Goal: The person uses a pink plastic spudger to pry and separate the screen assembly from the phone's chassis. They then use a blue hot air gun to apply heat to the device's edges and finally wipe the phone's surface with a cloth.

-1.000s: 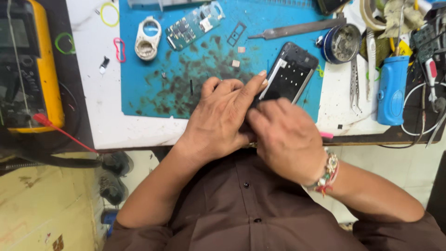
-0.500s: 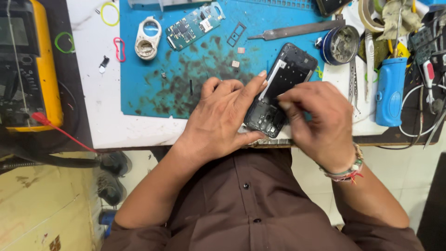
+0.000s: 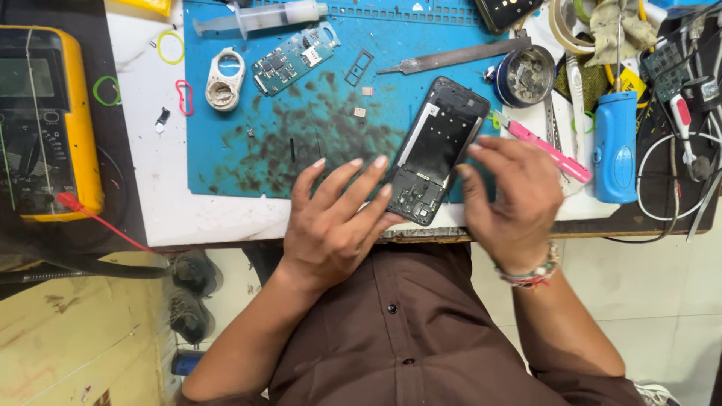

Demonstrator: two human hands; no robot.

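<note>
A black, opened rectangular phone frame [image 3: 440, 150] lies on the blue rubber mat [image 3: 248, 150] between two hands. The left hand [image 3: 335, 222], fingers spread, touches its lower edge; the right hand [image 3: 511, 199] hovers just beside, grip loosely open.

Left hand [image 3: 331, 225] steadies opened phone [image 3: 440, 150]; right hand [image 3: 511, 199] beside.

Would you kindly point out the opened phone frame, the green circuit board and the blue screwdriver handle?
opened phone frame [image 3: 440, 146], head view, on its dark inner plate.
green circuit board [image 3: 292, 58], head view, at the board's middle.
blue screwdriver handle [image 3: 615, 146], head view, midway along the blue body.
</note>
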